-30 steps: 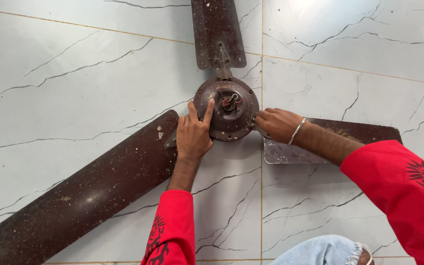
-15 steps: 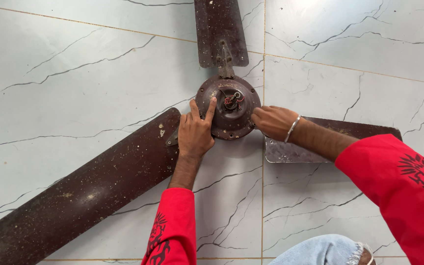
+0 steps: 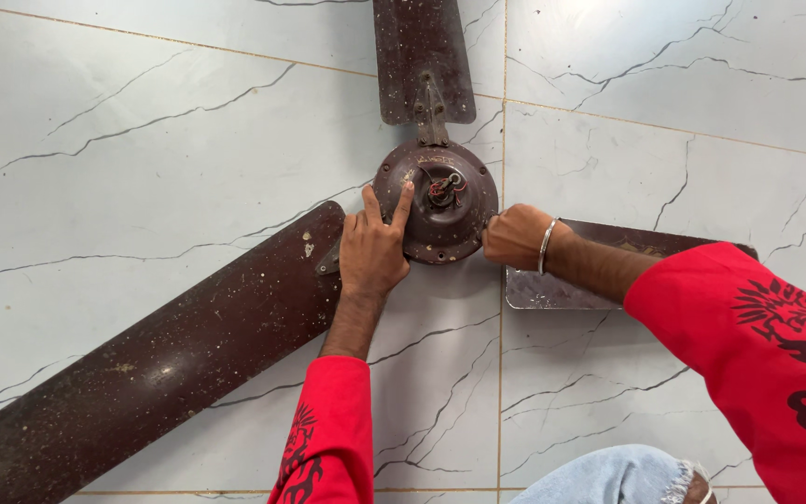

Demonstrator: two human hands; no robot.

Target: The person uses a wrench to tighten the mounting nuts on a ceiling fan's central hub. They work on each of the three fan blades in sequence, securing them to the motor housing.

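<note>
Head view: we counted one ceiling fan [image 3: 436, 201] with three blades radiating up, lower left and right; left hand [image 3: 372, 250] rested open on its hub, right hand [image 3: 515, 237] clenched its rim.

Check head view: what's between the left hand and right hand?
The brown fan motor hub lies between them in the head view: left hand rests fingers on its left side, right hand presses its right edge.
</note>
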